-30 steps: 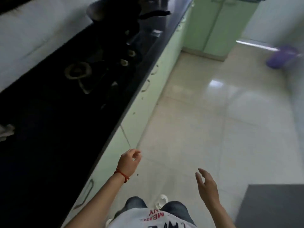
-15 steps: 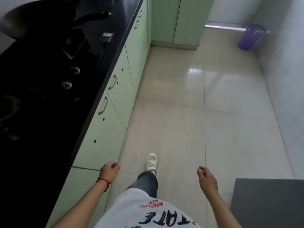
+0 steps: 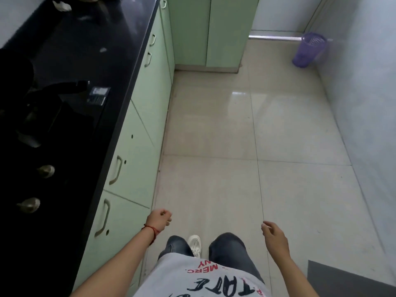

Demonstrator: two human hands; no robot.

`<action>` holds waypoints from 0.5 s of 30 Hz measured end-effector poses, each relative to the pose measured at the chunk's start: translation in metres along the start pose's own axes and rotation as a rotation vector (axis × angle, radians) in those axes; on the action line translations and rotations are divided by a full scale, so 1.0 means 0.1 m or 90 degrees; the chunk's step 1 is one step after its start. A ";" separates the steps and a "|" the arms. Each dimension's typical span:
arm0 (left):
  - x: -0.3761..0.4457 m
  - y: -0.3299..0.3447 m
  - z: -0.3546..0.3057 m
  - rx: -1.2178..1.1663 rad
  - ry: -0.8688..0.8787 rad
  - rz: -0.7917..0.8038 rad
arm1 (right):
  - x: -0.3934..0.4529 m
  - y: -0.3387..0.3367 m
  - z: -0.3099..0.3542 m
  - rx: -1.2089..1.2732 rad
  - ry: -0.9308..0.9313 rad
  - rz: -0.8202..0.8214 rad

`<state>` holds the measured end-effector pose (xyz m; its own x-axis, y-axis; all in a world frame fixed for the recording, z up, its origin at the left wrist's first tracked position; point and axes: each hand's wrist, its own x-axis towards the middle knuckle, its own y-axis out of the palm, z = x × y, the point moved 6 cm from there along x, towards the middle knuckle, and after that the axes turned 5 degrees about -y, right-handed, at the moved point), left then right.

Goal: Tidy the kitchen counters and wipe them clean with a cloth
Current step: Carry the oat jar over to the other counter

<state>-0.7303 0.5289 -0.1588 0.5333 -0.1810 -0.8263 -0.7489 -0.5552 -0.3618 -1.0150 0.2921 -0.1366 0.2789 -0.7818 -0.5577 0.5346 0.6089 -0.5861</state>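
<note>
Two hands are hanging empty over the pale floor (image 3: 214, 125): left hand (image 3: 159, 219) loosely curled, right hand (image 3: 275, 237) relaxed open. Black table (image 3: 120, 61) is running along the left above green cabinets (image 3: 137, 151), white scraps (image 3: 62, 6) lying far back.

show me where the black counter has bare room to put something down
The black counter looks bare between the small label by the pan handle and the white scraps at the far end, apart from one small pale speck. Nearer, the stove knobs and pan crowd it.
</note>
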 end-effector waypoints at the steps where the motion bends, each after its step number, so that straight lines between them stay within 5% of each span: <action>1: 0.09 0.03 -0.25 -0.002 0.016 0.009 | 0.12 -0.04 0.06 0.003 0.005 -0.003; 6: 0.63 0.12 -1.37 -0.022 0.064 0.016 | 0.94 -0.19 0.45 0.021 0.021 -0.002; 15: 1.32 -0.01 -2.56 -0.091 -0.011 -0.058 | 2.70 -0.58 1.84 -0.002 -0.039 0.057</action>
<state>-0.5585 0.2979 -0.1567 0.5885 -0.1110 -0.8008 -0.6339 -0.6782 -0.3718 -0.8239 0.0208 -0.1444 0.3735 -0.7312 -0.5709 0.5024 0.6767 -0.5381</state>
